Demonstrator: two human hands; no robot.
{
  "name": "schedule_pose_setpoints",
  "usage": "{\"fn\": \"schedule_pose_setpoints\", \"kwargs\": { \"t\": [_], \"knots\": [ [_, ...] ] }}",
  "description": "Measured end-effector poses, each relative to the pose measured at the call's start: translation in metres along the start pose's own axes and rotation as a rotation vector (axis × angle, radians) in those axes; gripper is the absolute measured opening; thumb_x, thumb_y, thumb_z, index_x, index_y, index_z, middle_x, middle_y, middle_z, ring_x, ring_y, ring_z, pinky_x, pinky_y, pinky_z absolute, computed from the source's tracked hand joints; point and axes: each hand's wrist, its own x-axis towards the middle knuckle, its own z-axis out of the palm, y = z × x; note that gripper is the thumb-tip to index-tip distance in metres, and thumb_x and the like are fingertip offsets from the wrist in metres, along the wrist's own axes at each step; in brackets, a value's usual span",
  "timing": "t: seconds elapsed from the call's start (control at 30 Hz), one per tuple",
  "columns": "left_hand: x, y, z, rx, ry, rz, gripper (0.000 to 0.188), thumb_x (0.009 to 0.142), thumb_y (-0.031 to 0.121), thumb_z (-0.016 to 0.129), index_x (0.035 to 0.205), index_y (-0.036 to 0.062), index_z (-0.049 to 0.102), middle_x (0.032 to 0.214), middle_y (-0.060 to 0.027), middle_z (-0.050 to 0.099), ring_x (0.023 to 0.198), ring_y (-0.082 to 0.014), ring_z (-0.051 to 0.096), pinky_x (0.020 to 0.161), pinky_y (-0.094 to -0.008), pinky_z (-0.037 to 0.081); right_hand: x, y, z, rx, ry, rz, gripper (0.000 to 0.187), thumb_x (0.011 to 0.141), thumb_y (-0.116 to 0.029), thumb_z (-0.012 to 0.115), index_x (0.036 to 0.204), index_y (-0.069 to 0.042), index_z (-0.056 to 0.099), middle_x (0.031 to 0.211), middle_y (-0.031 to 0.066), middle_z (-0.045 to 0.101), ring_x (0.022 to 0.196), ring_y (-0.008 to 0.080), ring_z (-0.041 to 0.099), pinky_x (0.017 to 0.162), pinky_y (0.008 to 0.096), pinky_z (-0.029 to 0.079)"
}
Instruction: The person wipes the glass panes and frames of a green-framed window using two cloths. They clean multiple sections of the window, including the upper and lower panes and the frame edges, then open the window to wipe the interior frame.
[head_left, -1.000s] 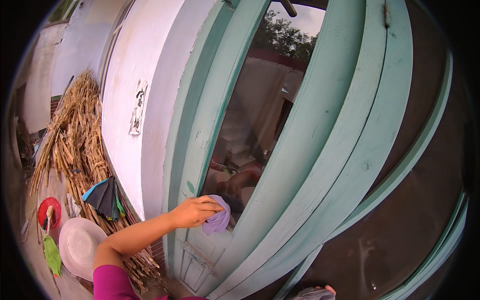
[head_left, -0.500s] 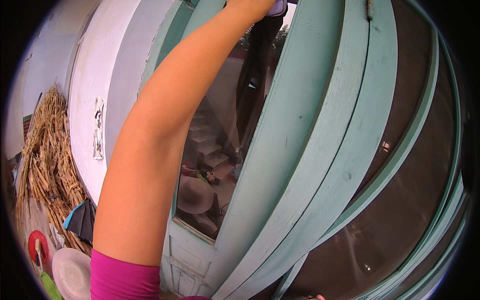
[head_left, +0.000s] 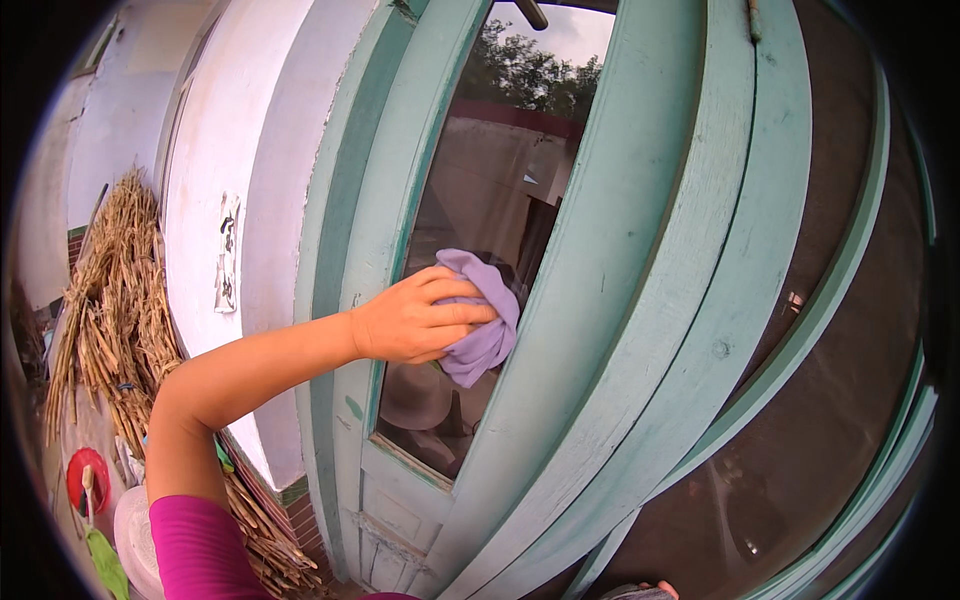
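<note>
My left hand is closed around a bunched purple cloth, pressed against the lower part of a tall glass pane. The pane is set in a pale green wooden door and reflects trees, sky and a hat. My left arm, in a magenta sleeve, reaches in from the lower left, bent at the elbow. Only some fingertips of my right hand show at the bottom edge, curled by a dark grey, fabric-like thing; the rest of that hand is out of the picture.
A bundle of dry stalks leans by the white wall on the left. Below it lie a red round object and a pale hat. Green window frames with dark panes curve along the right. A dark handle juts at the top.
My left hand has come down the pane with the purple cloth, from the top edge to the lower part. The elbow has bent. The fingertips and grey thing at the bottom show more.
</note>
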Motion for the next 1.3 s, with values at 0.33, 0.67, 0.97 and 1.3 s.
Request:
{"fn": "schedule_pose_setpoints", "kwargs": {
  "t": [0.33, 0.67, 0.97, 1.3],
  "knots": [
    [0.191, -0.241, -0.085, 0.307, 0.569, -0.172, 0.048, 0.094, 0.020, 0.051, 0.136, -0.0042, 0.059, 0.133, -0.0252, 0.063, 0.129, -0.0440, 0.055, 0.115, -0.0445, 0.041, -0.018, -0.012, 0.002, 0.016, 0.021, -0.010, 0.053, 0.104, -0.042, 0.061, 0.132, 0.003, 0.061, 0.113, 0.0180, 0.070, 0.103, 0.0287, 0.069, 0.094, 0.0414, 0.056],
    [0.147, -0.125, 0.013, 0.314, 0.563, -0.326, 0.042, 0.105, 0.021, 0.053, 0.144, 0.0060, 0.056, 0.153, -0.0245, 0.050, 0.141, -0.0451, 0.046, 0.116, -0.0534, 0.039, -0.022, 0.004, -0.003, 0.146, 0.095, 0.257, 0.037, 0.099, -0.027, 0.052, 0.129, -0.007, 0.060, 0.108, 0.0134, 0.068, 0.098, 0.0249, 0.067, 0.087, 0.0390, 0.058],
    [-0.063, 0.155, 0.067, -0.065, 0.109, -0.592, 0.056, 0.079, 0.006, 0.075, 0.133, 0.0201, 0.073, 0.139, -0.0005, 0.063, 0.122, -0.0276, 0.055, 0.104, -0.0444, 0.044, -0.019, -0.010, 0.007, 0.137, -0.067, 0.183, 0.039, 0.098, -0.035, 0.052, 0.127, -0.010, 0.059, 0.101, 0.0131, 0.066, 0.092, 0.0244, 0.065, 0.079, 0.0369, 0.057],
    [0.012, 0.040, 0.010, -0.109, 0.255, -0.453, 0.050, 0.083, -0.002, 0.072, 0.128, 0.0190, 0.075, 0.132, -0.0068, 0.066, 0.112, -0.0307, 0.064, 0.093, -0.0411, 0.057, -0.020, -0.018, -0.025, 0.035, -0.034, 0.109, 0.043, 0.097, -0.040, 0.051, 0.126, -0.010, 0.059, 0.102, 0.0127, 0.066, 0.094, 0.0226, 0.063, 0.081, 0.0350, 0.050]
  ]
}}
